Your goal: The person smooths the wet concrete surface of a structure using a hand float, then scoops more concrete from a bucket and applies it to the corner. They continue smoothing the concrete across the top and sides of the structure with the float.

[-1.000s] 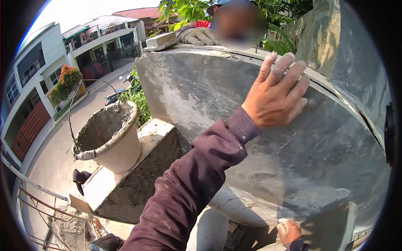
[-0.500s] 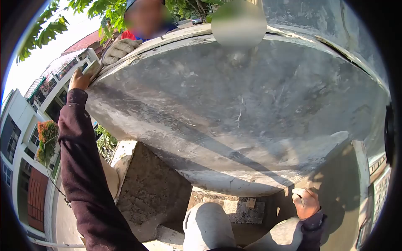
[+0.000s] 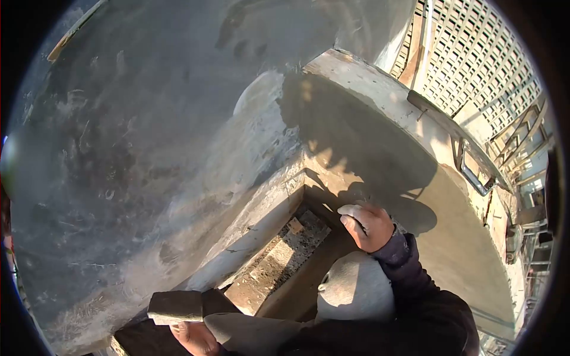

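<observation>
My left hand (image 3: 193, 338) is at the bottom edge of the view, its fingers closed under a grey rectangular block (image 3: 175, 305) with a pale underside. Beside it rises the smooth grey plastered wall (image 3: 148, 130). My right hand (image 3: 369, 228) is closed above my right knee (image 3: 356, 285), fingers curled together with something whitish at their tips; I cannot tell whether that is a held thing or plaster on the skin. Behind this hand stands the damp, shaded plaster of the side wall (image 3: 386, 148).
Between the walls lies a rough block (image 3: 276, 261) with a small chip on top. Along the side wall's ledge (image 3: 380, 89) rests a long flat tool (image 3: 442, 127) with a loop handle. A lattice screen (image 3: 475, 59) and stacked odds and ends stand beyond at the right.
My view has swung right and down. The left hand has come down from the wall's top edge with the block. The right hand stays closed. The other person has left the view.
</observation>
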The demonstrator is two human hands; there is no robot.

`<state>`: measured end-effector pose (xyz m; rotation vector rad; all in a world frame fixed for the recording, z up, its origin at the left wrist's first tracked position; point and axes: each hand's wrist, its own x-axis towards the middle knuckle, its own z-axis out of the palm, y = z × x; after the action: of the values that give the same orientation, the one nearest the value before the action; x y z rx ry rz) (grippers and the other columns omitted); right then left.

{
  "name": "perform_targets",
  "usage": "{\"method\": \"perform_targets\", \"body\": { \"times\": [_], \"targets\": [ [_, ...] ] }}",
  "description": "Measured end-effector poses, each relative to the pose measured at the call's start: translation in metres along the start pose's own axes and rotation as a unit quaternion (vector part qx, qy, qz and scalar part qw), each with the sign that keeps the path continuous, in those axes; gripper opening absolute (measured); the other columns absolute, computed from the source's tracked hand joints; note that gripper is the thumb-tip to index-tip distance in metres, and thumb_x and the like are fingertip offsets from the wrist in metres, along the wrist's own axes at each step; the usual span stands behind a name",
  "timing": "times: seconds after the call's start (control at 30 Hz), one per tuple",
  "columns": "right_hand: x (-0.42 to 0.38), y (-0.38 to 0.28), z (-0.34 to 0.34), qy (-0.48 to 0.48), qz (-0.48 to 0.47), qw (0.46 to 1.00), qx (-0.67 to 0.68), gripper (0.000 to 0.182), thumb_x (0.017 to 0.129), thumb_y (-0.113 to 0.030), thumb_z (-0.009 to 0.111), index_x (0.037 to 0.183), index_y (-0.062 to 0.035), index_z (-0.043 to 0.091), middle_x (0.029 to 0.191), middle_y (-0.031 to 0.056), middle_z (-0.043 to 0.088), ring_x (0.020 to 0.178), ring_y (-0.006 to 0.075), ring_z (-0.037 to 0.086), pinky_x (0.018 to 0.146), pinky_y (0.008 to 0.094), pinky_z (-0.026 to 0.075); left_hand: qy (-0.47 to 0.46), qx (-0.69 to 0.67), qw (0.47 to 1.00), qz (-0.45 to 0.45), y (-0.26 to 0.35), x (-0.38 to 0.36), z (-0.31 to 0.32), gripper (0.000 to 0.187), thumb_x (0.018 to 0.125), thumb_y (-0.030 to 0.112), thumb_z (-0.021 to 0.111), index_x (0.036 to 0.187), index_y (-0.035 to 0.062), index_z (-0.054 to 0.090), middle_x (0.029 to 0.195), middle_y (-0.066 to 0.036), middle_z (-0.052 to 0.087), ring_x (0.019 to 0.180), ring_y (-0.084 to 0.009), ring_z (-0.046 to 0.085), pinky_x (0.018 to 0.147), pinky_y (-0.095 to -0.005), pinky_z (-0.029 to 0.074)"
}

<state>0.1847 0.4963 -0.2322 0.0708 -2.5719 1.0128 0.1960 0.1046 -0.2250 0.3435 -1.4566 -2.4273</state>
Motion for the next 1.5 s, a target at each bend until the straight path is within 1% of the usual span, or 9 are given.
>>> {"method": "perform_targets", "body": {
  "times": [0.07, 0.17, 0.3, 0.67, 0.87, 1.1, 1.2, 1.3, 1.5],
  "targets": [
    [-0.012, 0.027, -0.005, 0.010, 0.033, 0.994, -0.105, 0.019, 0.080, -0.008, 0.060, 0.098, -0.0048, 0.063, 0.093, 0.0132, 0.062, 0.083, 0.0308, 0.062, 0.075, 0.0393, 0.049, -0.065, -0.106, 0.969, -0.215, -0.068, -0.006, 0.011, 0.052, 0.079, 0.009, 0.064, 0.127, 0.0021, 0.044, 0.118, -0.011, 0.056, 0.111, -0.0257, 0.053, 0.095, -0.0467, 0.042],
    [-0.014, 0.079, -0.002, -0.001, -0.004, 0.941, -0.339, 0.036, 0.080, -0.011, 0.053, 0.116, -0.0092, 0.057, 0.125, 0.0149, 0.050, 0.120, 0.0291, 0.046, 0.100, 0.0476, 0.033, -0.088, -0.092, 0.948, -0.291, -0.129, -0.019, 0.053, 0.051, 0.079, 0.008, 0.064, 0.127, 0.0056, 0.045, 0.118, -0.007, 0.055, 0.110, -0.0251, 0.052, 0.092, -0.0467, 0.043],
    [-0.018, 0.109, -0.023, -0.084, -0.006, 0.871, -0.484, 0.049, 0.084, -0.011, 0.045, 0.133, -0.0123, 0.041, 0.144, 0.0136, 0.032, 0.136, 0.0253, 0.027, 0.109, 0.0478, 0.020, -0.092, -0.063, 0.935, -0.337, -0.158, -0.016, 0.090, 0.051, 0.080, 0.003, 0.063, 0.127, 0.0060, 0.043, 0.115, -0.008, 0.056, 0.106, -0.0247, 0.055, 0.090, -0.0415, 0.044],
    [-0.032, 0.086, -0.048, -0.255, 0.043, 0.894, -0.366, 0.042, 0.079, -0.017, 0.058, 0.119, -0.0060, 0.053, 0.139, 0.0206, 0.035, 0.134, 0.0360, 0.027, 0.109, 0.0537, 0.016, -0.003, -0.327, 0.882, -0.340, -0.253, 0.011, 0.112, 0.041, 0.070, 0.010, 0.052, 0.110, 0.0021, 0.058, 0.103, -0.010, 0.063, 0.095, -0.0274, 0.060, 0.087, -0.0414, 0.047],
    [0.047, 0.027, -0.081, -0.023, -0.173, 0.913, -0.368, 0.037, 0.075, -0.004, 0.060, 0.111, 0.0012, 0.056, 0.123, 0.0222, 0.048, 0.118, 0.0395, 0.045, 0.099, 0.0510, 0.034, 0.022, -0.505, 0.804, -0.314, -0.264, 0.004, 0.163, 0.038, 0.077, 0.017, 0.051, 0.113, 0.0048, 0.058, 0.110, -0.010, 0.062, 0.102, -0.0292, 0.059, 0.090, -0.0477, 0.046],
    [0.061, 0.039, -0.108, -0.127, -0.080, 0.883, -0.445, 0.049, 0.078, -0.008, 0.061, 0.125, -0.0011, 0.049, 0.129, 0.0201, 0.042, 0.117, 0.0399, 0.043, 0.096, 0.0449, 0.037, -0.066, -0.515, 0.755, -0.400, -0.295, 0.029, 0.182, 0.039, 0.080, 0.023, 0.047, 0.113, 0.0055, 0.057, 0.114, -0.010, 0.060, 0.106, -0.0294, 0.057, 0.092, -0.0457, 0.044],
    [0.065, 0.037, -0.116, -0.154, -0.080, 0.863, -0.473, 0.049, 0.079, -0.013, 0.063, 0.124, -0.0033, 0.049, 0.129, 0.0179, 0.042, 0.117, 0.0385, 0.043, 0.096, 0.0429, 0.038, -0.101, -0.489, 0.758, -0.419, -0.310, 0.029, 0.192, 0.037, 0.089, 0.031, 0.045, 0.116, 0.0071, 0.056, 0.114, -0.009, 0.059, 0.105, -0.0270, 0.057, 0.089, -0.0444, 0.046],
    [0.061, 0.053, -0.117, -0.142, -0.101, 0.867, -0.467, 0.048, 0.079, -0.016, 0.064, 0.123, -0.0030, 0.050, 0.127, 0.0177, 0.042, 0.117, 0.0375, 0.041, 0.098, 0.0437, 0.037, -0.062, -0.297, 0.862, -0.406, -0.385, 0.016, 0.228, 0.040, 0.098, 0.036, 0.038, 0.123, 0.0057, 0.049, 0.113, -0.007, 0.058, 0.103, -0.0235, 0.056, 0.083, -0.0308, 0.048],
    [0.062, 0.059, -0.116, -0.094, -0.078, 0.912, -0.392, 0.048, 0.082, -0.023, 0.061, 0.123, -0.0009, 0.049, 0.128, 0.0196, 0.042, 0.118, 0.0375, 0.041, 0.097, 0.0440, 0.037, -0.133, -0.019, 0.975, -0.178, -0.334, 0.046, 0.329, 0.063, 0.091, 0.034, 0.055, 0.134, -0.0041, 0.029, 0.125, -0.019, 0.045, 0.112, -0.0277, 0.048, 0.096, -0.0348, 0.037]
  ]
}}
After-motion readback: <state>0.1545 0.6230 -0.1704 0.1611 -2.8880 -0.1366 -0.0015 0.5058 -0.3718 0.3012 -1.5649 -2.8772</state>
